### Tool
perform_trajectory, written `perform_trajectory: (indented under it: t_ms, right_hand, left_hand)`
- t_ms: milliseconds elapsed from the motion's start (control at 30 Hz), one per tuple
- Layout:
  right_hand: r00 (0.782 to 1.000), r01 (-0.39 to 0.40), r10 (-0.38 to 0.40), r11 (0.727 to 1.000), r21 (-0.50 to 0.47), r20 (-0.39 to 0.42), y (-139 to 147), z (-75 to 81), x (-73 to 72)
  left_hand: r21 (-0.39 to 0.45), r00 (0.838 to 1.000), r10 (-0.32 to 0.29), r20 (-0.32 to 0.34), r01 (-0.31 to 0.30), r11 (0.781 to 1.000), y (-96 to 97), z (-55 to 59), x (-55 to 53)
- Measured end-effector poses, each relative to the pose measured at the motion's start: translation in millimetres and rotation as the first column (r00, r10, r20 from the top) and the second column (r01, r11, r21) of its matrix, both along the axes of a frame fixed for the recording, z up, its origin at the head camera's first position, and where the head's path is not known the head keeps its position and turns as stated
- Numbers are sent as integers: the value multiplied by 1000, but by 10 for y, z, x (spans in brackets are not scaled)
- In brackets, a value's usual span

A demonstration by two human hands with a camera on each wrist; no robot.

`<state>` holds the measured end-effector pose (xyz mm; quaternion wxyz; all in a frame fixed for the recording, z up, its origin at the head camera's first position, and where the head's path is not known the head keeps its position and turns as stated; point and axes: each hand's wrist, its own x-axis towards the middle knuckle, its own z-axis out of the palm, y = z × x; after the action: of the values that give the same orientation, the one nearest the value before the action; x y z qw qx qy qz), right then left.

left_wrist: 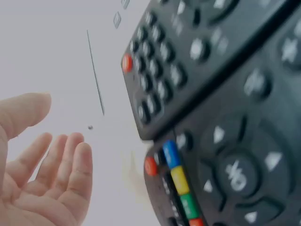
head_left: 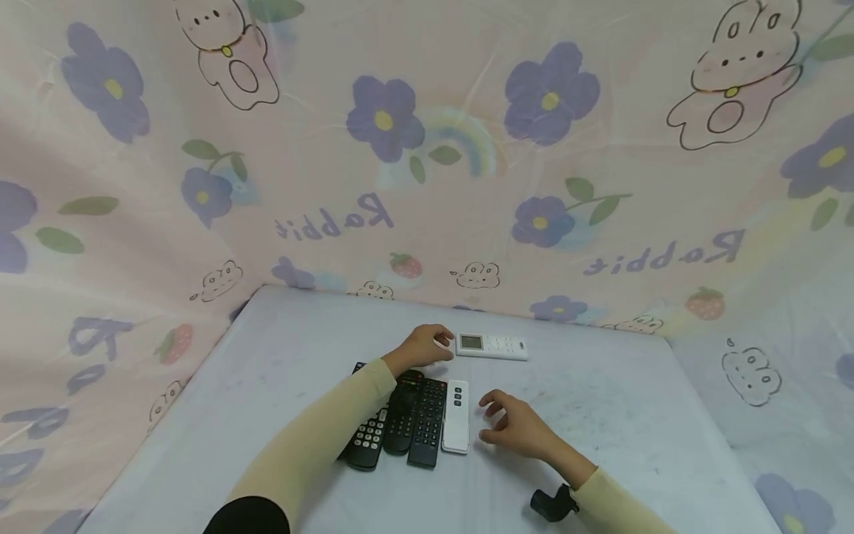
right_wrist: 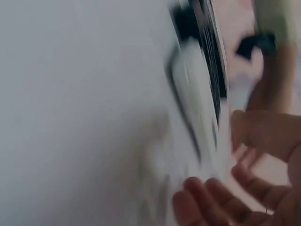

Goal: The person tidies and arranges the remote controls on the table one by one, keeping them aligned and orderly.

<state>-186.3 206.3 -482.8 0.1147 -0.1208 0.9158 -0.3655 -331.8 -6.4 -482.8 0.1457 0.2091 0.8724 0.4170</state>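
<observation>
My left hand (head_left: 427,345) hovers over the table at the left end of a white remote control with a small grey screen (head_left: 500,347). In the left wrist view its fingers are loosely bent with nothing between them. Right of a slim white remote (head_left: 457,430), my right hand (head_left: 517,426) is held with spread, relaxed fingers, apart from it. Black remotes lie side by side left of the slim one: a long one (head_left: 428,430), a rounded one (head_left: 399,426) and one with pale keys (head_left: 365,445). My left forearm hides part of the row.
A white-covered table (head_left: 600,415) carries everything. Behind it and at the sides hangs a patterned curtain (head_left: 454,208) with flowers and rabbits. Close to my right wrist sits a black wrist-worn device (head_left: 552,506).
</observation>
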Motion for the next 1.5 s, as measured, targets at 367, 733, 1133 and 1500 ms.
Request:
perform_trajectory:
  t_ms: [367, 733, 1133, 1500]
  right_hand:
    - [979, 163, -169, 985, -56, -117, 797, -10, -685]
    - [992, 127, -127, 992, -8, -24, 982, -135, -1155]
    - [991, 131, -131, 991, -20, -2, 1025, -216, -1297]
    - [982, 187, -187, 982, -26, -4, 959, -266, -1360]
  left_hand:
    - [102, 976, 158, 153, -174, 979, 157, -211, -233]
    - [80, 969, 195, 151, -209, 975, 262, -281, -263]
    - [113, 966, 199, 166, -219, 969, 310, -308, -269]
    - [142, 945, 229, 233, -266, 953, 316, -324, -309]
